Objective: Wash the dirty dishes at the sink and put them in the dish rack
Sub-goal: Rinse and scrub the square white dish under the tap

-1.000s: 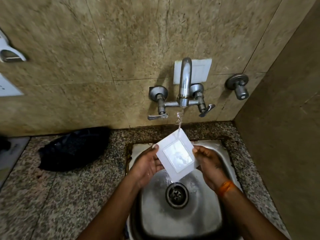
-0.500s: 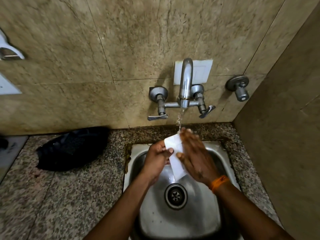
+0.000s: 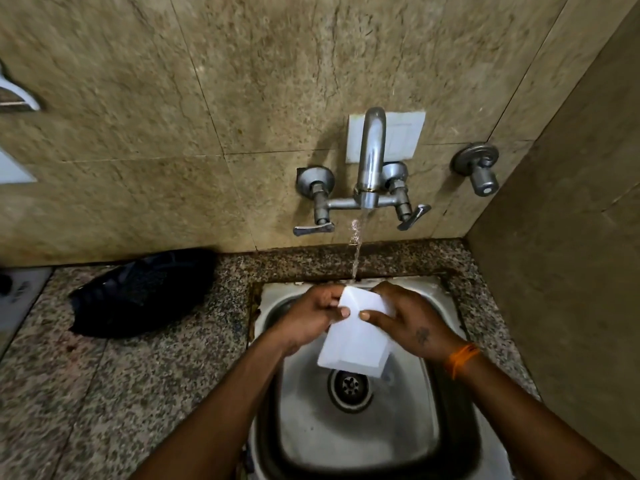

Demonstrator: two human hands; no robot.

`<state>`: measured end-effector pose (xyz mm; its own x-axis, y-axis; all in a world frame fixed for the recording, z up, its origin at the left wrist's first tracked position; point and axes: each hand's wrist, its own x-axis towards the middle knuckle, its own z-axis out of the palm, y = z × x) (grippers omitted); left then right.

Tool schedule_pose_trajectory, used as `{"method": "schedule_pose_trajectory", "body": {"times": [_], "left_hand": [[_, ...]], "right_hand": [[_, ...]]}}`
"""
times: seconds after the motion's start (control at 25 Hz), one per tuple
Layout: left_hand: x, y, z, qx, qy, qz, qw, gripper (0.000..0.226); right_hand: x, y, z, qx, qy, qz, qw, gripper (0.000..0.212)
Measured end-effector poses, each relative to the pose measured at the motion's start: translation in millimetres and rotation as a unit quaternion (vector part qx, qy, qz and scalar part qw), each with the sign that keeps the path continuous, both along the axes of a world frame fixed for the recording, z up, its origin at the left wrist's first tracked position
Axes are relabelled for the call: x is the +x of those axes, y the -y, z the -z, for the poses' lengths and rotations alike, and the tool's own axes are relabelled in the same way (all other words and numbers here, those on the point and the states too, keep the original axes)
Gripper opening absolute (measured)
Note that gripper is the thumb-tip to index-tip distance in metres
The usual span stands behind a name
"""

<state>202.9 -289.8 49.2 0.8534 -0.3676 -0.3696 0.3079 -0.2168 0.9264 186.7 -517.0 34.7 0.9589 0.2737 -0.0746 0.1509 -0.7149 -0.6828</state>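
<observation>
Head view. A steel sink (image 3: 446, 403) is set into a speckled stone bench (image 3: 104, 393); all places below are given from the sink. Above its far rim, a tap (image 3: 370, 161) on the tiled wall runs a thin stream of water (image 3: 356, 251) that falls to the far edge of the basin. Over the basin, above the drain (image 3: 350, 385) and a little toward the far side, a white square dish (image 3: 353, 344) is held tilted, its upper corner just below the stream and its lower edge nearest the drain. The left hand (image 3: 311, 320) grips the dish's upper left edge, fingers curled behind and thumb pressed on the front. The right hand (image 3: 412, 327) holds the right edge, thumb on the front face and fingers wrapped over the far side; an orange band (image 3: 462, 358) circles its wrist. Left of the sink, on the bench against the wall, lies a dark crumpled bag (image 3: 145, 292). Right of the tap, a separate valve (image 3: 479, 168) projects from the wall. A white plate (image 3: 401, 133) is fixed behind the spout.
</observation>
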Motion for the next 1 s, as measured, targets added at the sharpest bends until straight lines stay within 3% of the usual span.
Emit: {"method": "schedule_pose_trajectory", "body": {"times": [0.08,0.16,0.2,0.28,0.36,0.44,0.56,0.64,0.8,0.92,1.0], "left_hand": [[11,6,-3,0.002,0.025,-0.017,1.000,0.034],[21,23,-1,0.080,0.125,-0.037,0.988,0.031],[22,36,1,0.160,0.199,-0.029,0.966,0.038],[9,62,2,0.282,0.278,0.020,0.918,0.073],[-9,80,2,0.296,0.314,0.070,0.899,0.091],[-18,86,8,0.302,0.342,0.075,0.887,0.091],[-7,63,16,0.345,0.228,-0.022,0.910,0.089],[-3,51,15,0.359,0.160,-0.040,0.919,0.089],[-13,70,0,0.341,0.267,0.037,0.901,0.105],[16,62,-15,0.326,0.250,0.005,0.912,0.081],[34,40,-17,0.226,0.142,-0.016,0.964,0.054]], "right_hand": [[2,0,1,0.153,-0.079,0.052,0.984,0.035],[5,-3,0,0.283,-0.112,0.135,0.943,0.026],[5,-7,0,0.338,-0.110,0.172,0.919,0.019],[1,-20,4,0.415,-0.082,0.233,0.876,0.016],[-5,-32,6,0.486,-0.061,0.262,0.832,0.032],[-12,-37,8,0.523,-0.063,0.272,0.805,0.054],[-24,-29,10,0.495,-0.037,0.295,0.816,0.026],[-32,-26,9,0.493,-0.040,0.297,0.817,0.021],[-29,-38,6,0.463,-0.039,0.270,0.843,0.023],[-23,-31,-5,0.474,-0.055,0.253,0.842,0.021],[-17,-16,-12,0.466,-0.064,0.245,0.848,0.017]]}}
